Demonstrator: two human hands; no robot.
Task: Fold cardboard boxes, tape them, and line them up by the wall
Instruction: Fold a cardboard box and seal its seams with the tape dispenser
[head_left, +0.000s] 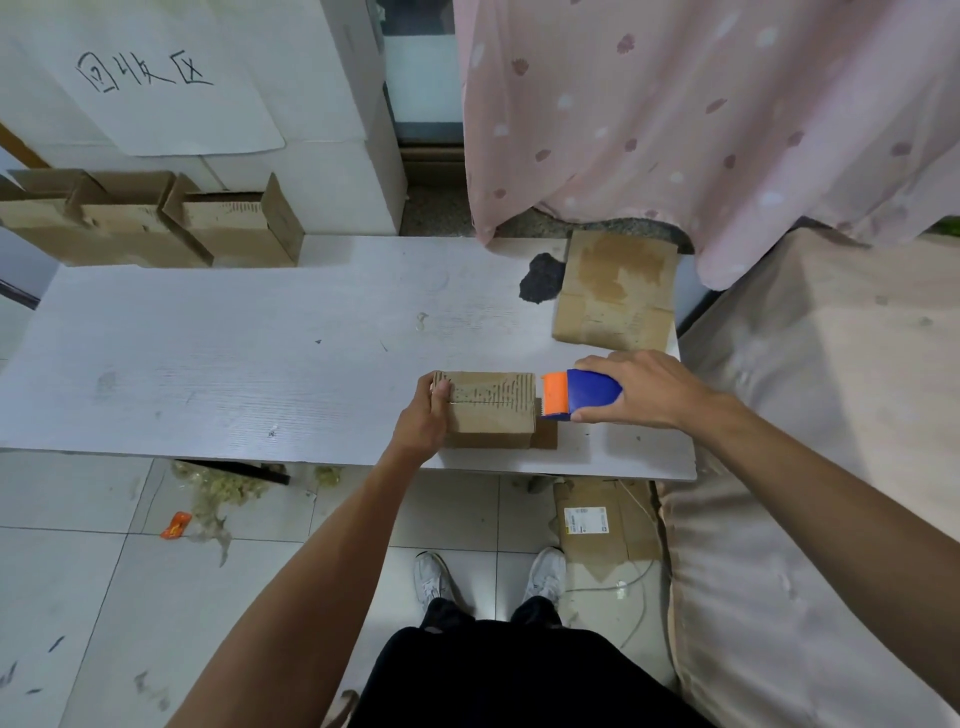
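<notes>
A small folded cardboard box (493, 405) stands near the front edge of the white table (208, 353). My left hand (423, 421) grips its left end, thumb on top. My right hand (639, 389) holds a blue and orange tape dispenser (576, 395) with its orange nose against the box's right end. Three open folded boxes (156, 223) stand in a row at the table's far left, by the white wall. A flat unfolded cardboard blank (615, 291) lies at the far right of the table.
A dark patch (543, 278) marks the table beside the blank. A pink curtain (675, 114) hangs behind. A covered sofa (810, 415) flanks the table's right side. More flat cardboard (602, 519), a cable and scraps lie on the tiled floor by my feet.
</notes>
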